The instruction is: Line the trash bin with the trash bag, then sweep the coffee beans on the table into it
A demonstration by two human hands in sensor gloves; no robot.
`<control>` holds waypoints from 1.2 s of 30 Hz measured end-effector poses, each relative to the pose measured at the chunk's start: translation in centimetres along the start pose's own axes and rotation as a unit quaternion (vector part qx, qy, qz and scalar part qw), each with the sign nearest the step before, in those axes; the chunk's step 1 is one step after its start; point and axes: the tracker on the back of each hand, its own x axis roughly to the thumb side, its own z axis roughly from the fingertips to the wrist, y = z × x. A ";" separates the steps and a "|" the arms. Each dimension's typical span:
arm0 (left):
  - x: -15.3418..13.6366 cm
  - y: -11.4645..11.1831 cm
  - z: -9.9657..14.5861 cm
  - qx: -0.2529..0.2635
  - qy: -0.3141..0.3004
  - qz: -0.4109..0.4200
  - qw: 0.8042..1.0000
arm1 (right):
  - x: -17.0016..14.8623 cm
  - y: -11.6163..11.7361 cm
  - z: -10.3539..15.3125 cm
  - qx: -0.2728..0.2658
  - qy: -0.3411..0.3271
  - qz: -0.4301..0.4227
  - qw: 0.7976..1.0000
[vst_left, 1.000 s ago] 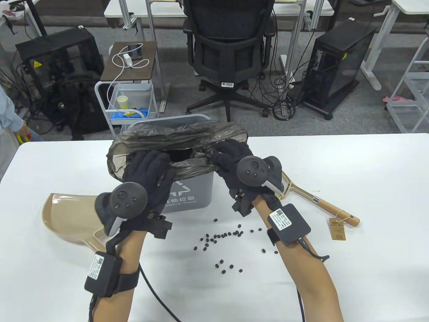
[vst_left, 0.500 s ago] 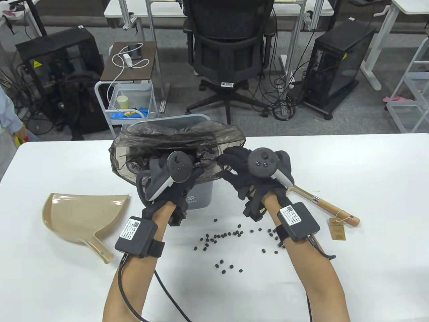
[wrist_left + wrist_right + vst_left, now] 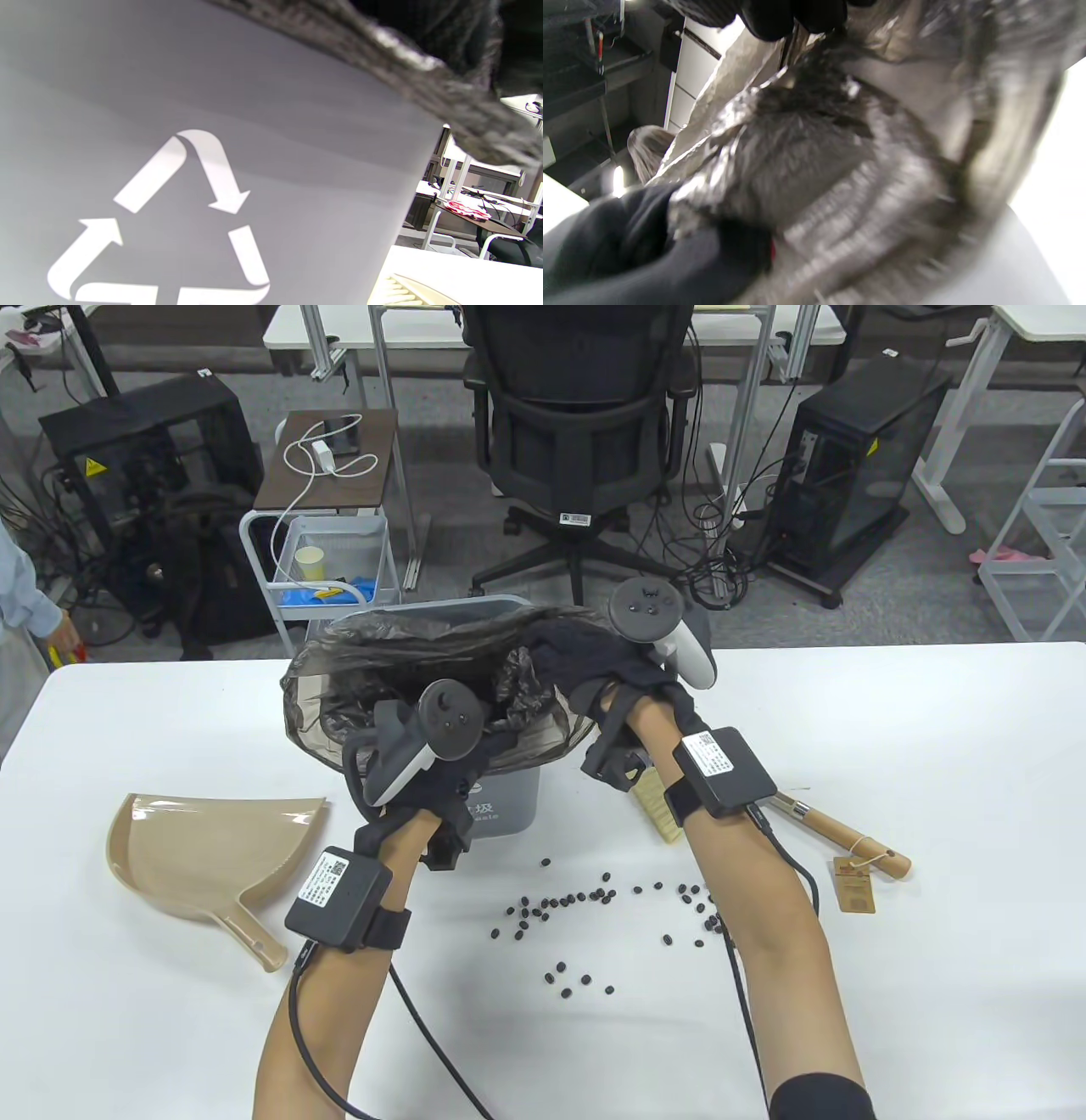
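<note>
Bag [image 3: 407, 661] over bin [image 3: 509, 797], both hands gripping rim.

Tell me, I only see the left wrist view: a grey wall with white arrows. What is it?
Observer: A grey trash bin standing on a white table, seen from above.
Visitor: And that dark crinkly strip at the top?
Observer: A trash bag draped over the bin's mouth; both hands, the left hand and the right hand, work at it.
Visitor: Anything spilled?
Observer: Coffee beans lie scattered in front of the bin, with a dustpan to its left and a brush to its right.
</note>
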 end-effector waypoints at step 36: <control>-3.2 2.7 0.0 -0.051 -0.053 0.325 0.943 | -7.6 -4.1 5.4 -0.032 -0.035 -0.350 0.936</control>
